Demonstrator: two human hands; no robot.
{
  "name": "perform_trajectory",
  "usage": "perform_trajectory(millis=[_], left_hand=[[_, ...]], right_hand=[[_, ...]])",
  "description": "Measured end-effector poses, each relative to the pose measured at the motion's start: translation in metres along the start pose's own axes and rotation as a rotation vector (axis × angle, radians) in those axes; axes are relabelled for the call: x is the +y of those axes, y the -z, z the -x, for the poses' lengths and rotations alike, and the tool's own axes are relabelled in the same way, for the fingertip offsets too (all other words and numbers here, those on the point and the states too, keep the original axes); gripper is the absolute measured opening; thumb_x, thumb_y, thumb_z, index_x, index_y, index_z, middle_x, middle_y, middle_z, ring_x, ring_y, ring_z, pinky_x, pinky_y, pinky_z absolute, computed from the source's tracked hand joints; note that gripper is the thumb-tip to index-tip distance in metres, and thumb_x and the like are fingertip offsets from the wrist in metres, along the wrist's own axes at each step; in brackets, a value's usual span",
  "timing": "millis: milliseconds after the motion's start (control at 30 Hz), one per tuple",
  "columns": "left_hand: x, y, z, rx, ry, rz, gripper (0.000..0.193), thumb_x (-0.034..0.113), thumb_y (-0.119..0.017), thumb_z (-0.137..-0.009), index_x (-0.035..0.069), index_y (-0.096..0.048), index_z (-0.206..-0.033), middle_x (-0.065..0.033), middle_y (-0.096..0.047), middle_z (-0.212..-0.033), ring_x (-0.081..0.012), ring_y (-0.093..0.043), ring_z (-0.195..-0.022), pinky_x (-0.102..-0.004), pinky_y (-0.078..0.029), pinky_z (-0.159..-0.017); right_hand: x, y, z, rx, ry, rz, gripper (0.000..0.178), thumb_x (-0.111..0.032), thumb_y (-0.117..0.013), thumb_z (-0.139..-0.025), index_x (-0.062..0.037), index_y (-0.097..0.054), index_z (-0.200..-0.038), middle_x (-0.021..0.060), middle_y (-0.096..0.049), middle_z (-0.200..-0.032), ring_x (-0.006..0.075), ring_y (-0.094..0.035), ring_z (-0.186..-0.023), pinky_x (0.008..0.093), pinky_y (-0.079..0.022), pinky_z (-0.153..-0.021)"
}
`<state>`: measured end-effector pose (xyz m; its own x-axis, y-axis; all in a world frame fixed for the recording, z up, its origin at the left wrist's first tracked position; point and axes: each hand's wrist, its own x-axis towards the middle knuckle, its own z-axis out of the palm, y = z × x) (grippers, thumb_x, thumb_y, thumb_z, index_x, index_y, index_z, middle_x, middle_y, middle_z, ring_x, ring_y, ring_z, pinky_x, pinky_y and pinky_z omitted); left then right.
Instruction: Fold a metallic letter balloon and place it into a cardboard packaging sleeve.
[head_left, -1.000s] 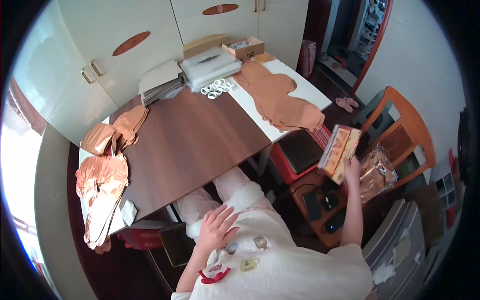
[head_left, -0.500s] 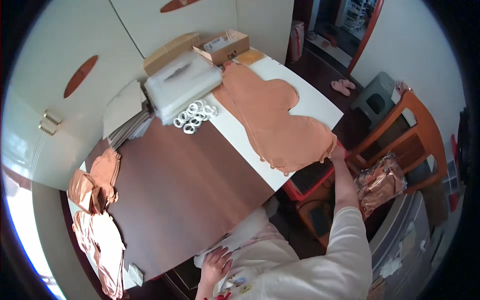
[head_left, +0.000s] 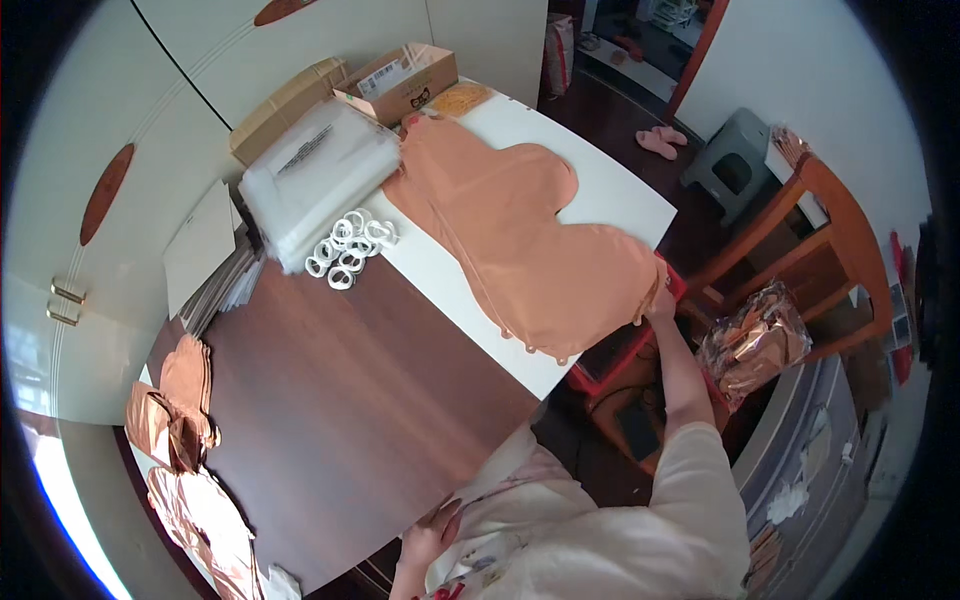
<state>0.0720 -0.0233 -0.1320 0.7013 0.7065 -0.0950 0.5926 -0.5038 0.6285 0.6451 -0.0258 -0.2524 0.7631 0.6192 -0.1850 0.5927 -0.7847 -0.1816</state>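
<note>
1. The right hand (head_left: 660, 300) reaches out to the near right edge of the flat rose-gold foil balloon (head_left: 520, 235), its fingers closed on that edge.
2. The balloon lies spread across the white part of the worktop (head_left: 610, 190), its corner hanging just over the edge.
3. The left hand (head_left: 432, 530) rests loosely curled at the person's lap, holding nothing, by the brown part of the worktop.
4. White rings (head_left: 348, 250) sit beside a stack of clear bags (head_left: 315, 180).
</note>
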Motion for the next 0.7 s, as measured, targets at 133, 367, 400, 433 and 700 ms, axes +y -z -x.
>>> perform_trajectory(millis=[133, 367, 400, 433, 700], left_hand=[[0.001, -0.013, -0.015, 0.115, -0.172, 0.028, 0.024, 0.013, -0.069, -0.078, 0.008, -0.067, -0.101, -0.0118, -0.067, -0.1, -0.0277, -0.066, -0.088, -0.0365, -0.054, -0.074], [0.032, -0.02, -0.022, -0.062, 0.167, 0.471, 0.051, 0.017, -0.072, -0.076, 0.008, -0.055, -0.124, -0.0106, -0.065, -0.089, -0.022, -0.061, -0.081, -0.0335, -0.051, -0.067], [0.036, -0.017, -0.019, -0.017, 0.141, 0.555, 0.044, 0.021, -0.073, -0.076, 0.005, -0.06, -0.116, -0.0091, -0.064, -0.083, -0.0201, -0.059, -0.074, -0.0319, -0.049, -0.061], [0.03, -0.02, -0.012, 0.034, 0.158, 0.553, 0.044, 0.021, -0.073, -0.076, 0.005, -0.06, -0.116, -0.0091, -0.064, -0.083, -0.0201, -0.059, -0.074, -0.0319, -0.049, -0.061], [-0.008, -0.017, 0.075, 0.21, 0.258, 0.951, 0.021, 0.017, -0.054, -0.096, 0.0, -0.066, -0.095, -0.0019, -0.062, -0.081, -0.008, -0.056, -0.074, -0.0253, -0.048, -0.067]], right_hand=[[-0.044, 0.002, 0.075, -0.02, 0.154, -0.122, 0.023, -0.027, -0.057, -0.084, -0.0058, -0.065, -0.083, 0.0203, -0.065, -0.082, 0.0355, -0.064, -0.076, 0.048, -0.05, -0.064], [-0.18, 0.028, 0.313, -1.0, 0.572, -1.099, 0.026, -0.017, -0.056, -0.092, -0.003, -0.06, -0.07, -0.0022, -0.057, -0.066, 0.0044, -0.049, -0.062, 0.0244, -0.039, -0.054], [-0.191, 0.029, 0.328, -1.051, 0.569, -1.253, 0.026, -0.014, -0.055, -0.092, -0.0033, -0.058, -0.068, -0.0018, -0.056, -0.066, 0.0047, -0.048, -0.061, 0.0243, -0.038, -0.054], [-0.198, 0.027, 0.341, -1.109, 0.563, -1.403, 0.027, -0.011, -0.053, -0.092, -0.0036, -0.056, -0.067, -0.0014, -0.054, -0.067, 0.0049, -0.048, -0.061, 0.0241, -0.037, -0.054], [-0.249, 0.025, 0.366, -1.059, 0.833, -1.269, 0.029, -0.013, -0.048, -0.09, -0.0046, -0.054, -0.063, -0.0014, -0.048, -0.061, 0.0061, -0.04, -0.057, 0.0228, -0.03, -0.052]])
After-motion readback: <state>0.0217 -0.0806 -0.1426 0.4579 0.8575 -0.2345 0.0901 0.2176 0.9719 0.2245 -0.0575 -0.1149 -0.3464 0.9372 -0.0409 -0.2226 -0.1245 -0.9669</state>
